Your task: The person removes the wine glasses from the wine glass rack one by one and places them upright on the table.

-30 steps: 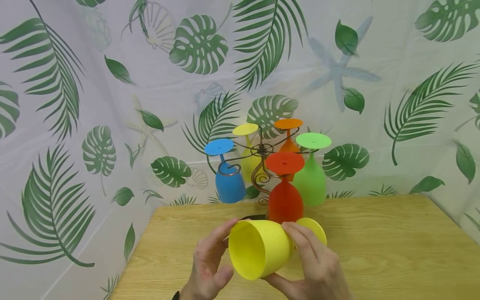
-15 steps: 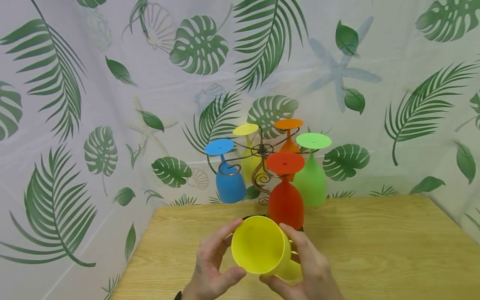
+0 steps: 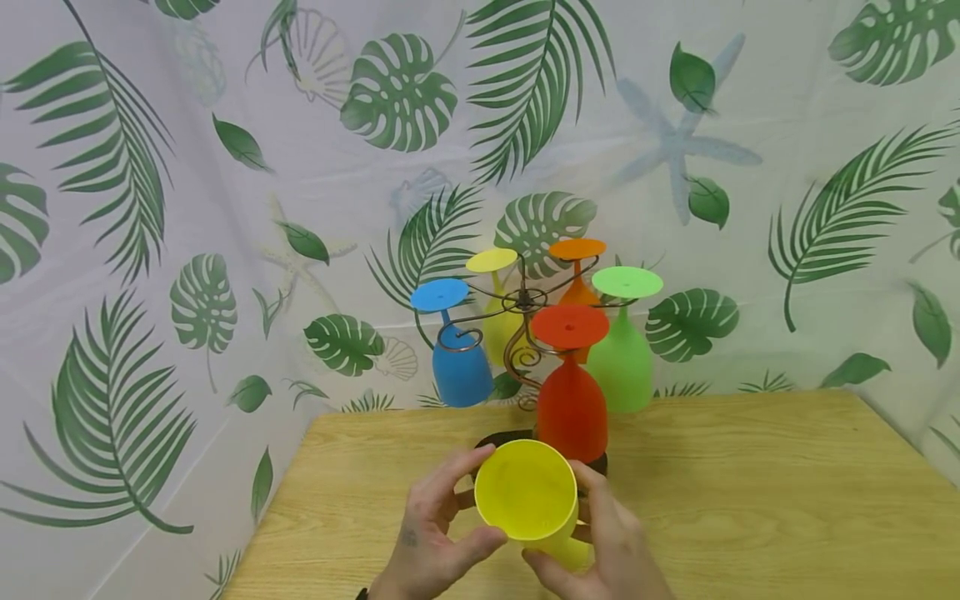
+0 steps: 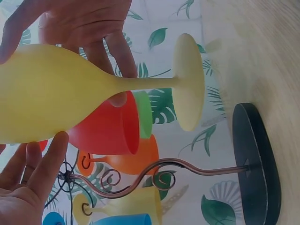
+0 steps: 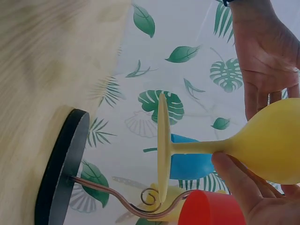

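A yellow wine glass (image 3: 527, 490) is held upright between both hands, its open mouth facing up toward the head camera. My left hand (image 3: 442, 525) holds the bowl from the left, thumb and fingertips at the rim. From the other side my right hand (image 3: 607, 533) grips the bowl, with a finger near the stem in the right wrist view. The glass's round foot (image 4: 188, 82) hangs above the table in the left wrist view. Right behind the glass stands a metal stemware rack (image 3: 525, 300), from which a red wine glass (image 3: 572, 408) hangs upside down.
Also hanging from the rack are a blue glass (image 3: 461, 367), a light green glass (image 3: 621, 362), an orange glass (image 3: 577, 292) and a second yellow glass (image 3: 495, 312). The rack's black base (image 5: 63, 168) rests on the wooden table (image 3: 750, 492). A leaf-patterned cloth (image 3: 675, 250) hangs behind.
The held yellow glass has turned from lying sideways, foot to the right, to upright with its mouth up. It has sunk slightly, and my left fingers have come in around its rim.
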Tool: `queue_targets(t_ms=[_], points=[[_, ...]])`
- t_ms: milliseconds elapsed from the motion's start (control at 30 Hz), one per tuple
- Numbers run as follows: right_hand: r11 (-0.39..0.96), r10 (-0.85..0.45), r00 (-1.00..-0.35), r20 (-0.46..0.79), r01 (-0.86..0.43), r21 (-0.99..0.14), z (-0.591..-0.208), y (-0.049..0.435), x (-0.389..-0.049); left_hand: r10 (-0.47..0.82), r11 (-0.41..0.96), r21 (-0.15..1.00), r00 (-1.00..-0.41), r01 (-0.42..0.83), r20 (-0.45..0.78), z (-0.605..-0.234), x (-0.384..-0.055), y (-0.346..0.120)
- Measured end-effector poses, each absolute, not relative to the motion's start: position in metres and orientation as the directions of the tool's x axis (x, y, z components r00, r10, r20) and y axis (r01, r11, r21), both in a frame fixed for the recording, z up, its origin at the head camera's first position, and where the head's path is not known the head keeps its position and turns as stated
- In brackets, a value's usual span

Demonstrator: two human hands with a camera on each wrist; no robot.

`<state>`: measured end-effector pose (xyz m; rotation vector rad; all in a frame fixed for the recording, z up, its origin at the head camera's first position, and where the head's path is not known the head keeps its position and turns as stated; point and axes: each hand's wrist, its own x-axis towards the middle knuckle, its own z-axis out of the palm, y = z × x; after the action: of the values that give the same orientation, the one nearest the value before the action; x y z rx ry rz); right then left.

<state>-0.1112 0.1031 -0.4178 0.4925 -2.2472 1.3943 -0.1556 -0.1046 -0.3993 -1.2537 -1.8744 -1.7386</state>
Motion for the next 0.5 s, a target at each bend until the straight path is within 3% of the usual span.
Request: queue_targets(t_ms=[167,500], points=[[0.418,-0.074,-0.863,0.499,-0.481,-0.771,-0.425,0.104,-0.116,0.395,-0.047,0.692,-0.623,0.721,0.675,-0.406,-0.157,-0.104],[0.428,-0.109,-0.918,0.382,-0.39,-0.815,-0.439,0.105,-0.125,0.387,0.066,0.817,-0.769,0.573,0.508,-0.421,-0.159,-0.103]])
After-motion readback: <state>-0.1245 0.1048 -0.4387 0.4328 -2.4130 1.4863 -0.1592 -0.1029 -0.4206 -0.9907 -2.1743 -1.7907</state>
